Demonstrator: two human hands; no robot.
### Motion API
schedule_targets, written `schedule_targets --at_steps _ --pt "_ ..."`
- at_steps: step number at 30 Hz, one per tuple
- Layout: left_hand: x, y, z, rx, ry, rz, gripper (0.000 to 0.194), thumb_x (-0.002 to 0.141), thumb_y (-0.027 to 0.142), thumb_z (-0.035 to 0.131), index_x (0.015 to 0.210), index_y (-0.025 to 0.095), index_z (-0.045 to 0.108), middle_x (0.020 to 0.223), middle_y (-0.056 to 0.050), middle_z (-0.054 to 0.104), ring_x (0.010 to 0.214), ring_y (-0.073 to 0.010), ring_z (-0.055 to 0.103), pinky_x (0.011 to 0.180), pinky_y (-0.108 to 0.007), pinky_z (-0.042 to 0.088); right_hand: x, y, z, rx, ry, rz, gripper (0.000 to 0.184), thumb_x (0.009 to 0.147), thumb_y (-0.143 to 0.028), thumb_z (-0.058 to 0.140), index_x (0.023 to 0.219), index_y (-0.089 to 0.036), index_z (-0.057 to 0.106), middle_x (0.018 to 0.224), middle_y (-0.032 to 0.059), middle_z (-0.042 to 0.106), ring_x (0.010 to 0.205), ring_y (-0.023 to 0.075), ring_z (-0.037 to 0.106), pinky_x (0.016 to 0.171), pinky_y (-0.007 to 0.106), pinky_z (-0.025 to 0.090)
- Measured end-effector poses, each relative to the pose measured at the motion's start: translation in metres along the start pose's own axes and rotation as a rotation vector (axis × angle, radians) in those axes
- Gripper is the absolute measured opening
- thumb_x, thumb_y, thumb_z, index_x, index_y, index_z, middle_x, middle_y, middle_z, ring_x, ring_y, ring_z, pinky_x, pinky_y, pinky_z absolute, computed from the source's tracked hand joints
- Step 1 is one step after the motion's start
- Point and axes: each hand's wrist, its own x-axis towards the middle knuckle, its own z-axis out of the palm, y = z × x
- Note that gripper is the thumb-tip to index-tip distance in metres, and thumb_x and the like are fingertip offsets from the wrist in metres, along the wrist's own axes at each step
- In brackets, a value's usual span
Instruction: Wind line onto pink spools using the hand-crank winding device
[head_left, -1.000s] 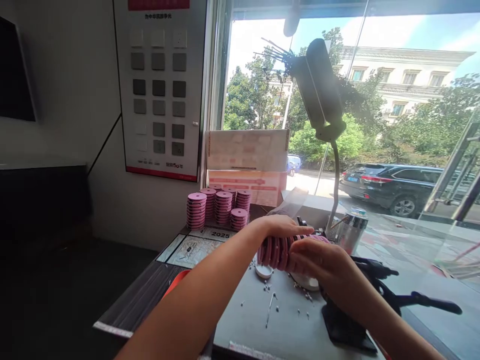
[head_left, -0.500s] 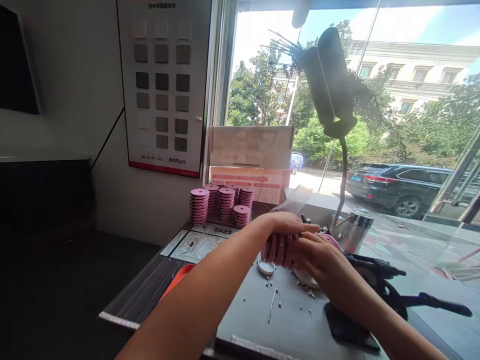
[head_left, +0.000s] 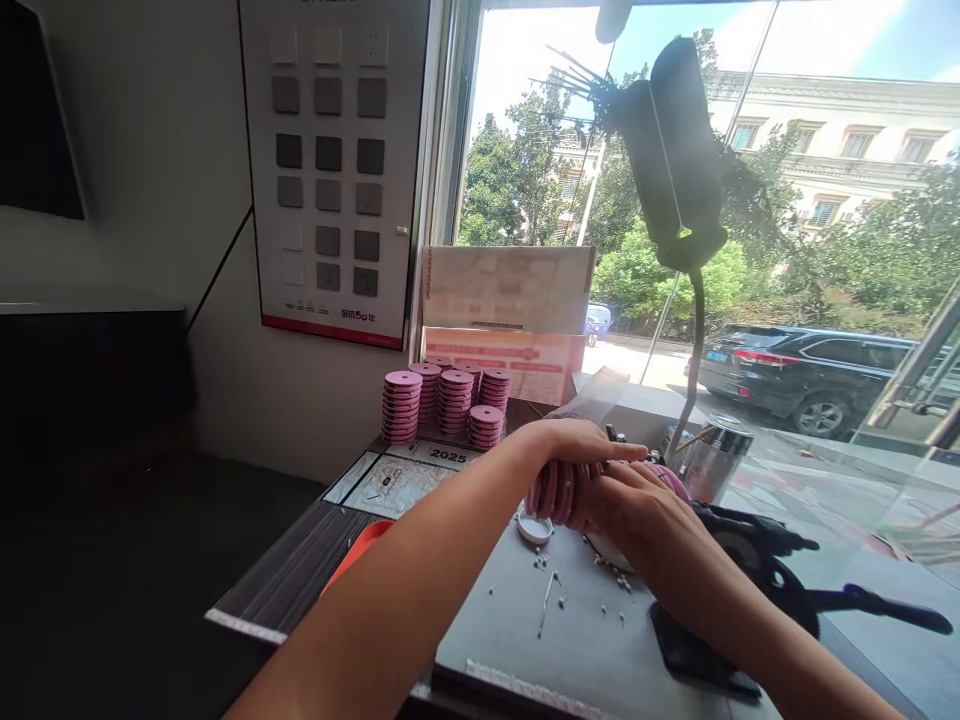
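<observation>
A row of pink discs (head_left: 555, 492) lies on its side above the grey desk top (head_left: 525, 640), pressed between both my hands. My left hand (head_left: 577, 442) lies over the top of the row, fingers stretched to the right. My right hand (head_left: 637, 515) closes on the row's near right end. Under the row sits a small white cap (head_left: 534, 528). Several upright stacks of the same pink discs (head_left: 442, 402) stand at the back left of the desk. Small white bits (head_left: 551, 585) are scattered on the grey surface.
A black hand press with a long lever (head_left: 795, 590) stands at the right, behind my right wrist. A metal can (head_left: 712, 460) and a black lamp on a gooseneck (head_left: 675, 160) stand by the window. Cardboard boxes (head_left: 506, 320) lean at the back. A 2025 calendar mat (head_left: 420, 470) lies left.
Both hands stay closed on the row of pink discs; my right hand has slid slightly along it. The view has shifted a little left and down.
</observation>
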Motion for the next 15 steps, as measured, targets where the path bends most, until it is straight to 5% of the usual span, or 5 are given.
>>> schedule_targets --at_steps 15 --pt "0.0016 -0.0014 -0.0005 0.042 0.006 0.008 0.070 0.073 0.065 0.027 0.108 0.012 0.055 0.105 -0.009 0.060 0.097 -0.0220 0.051 0.083 -0.029 0.038 -0.0004 -0.0052 0.0072 -0.143 0.165 0.054 0.020 0.079 -0.016 0.043 0.060 -0.019 0.045 0.072 0.0046 0.053 0.071 0.0210 0.044 0.062 0.032 0.035"
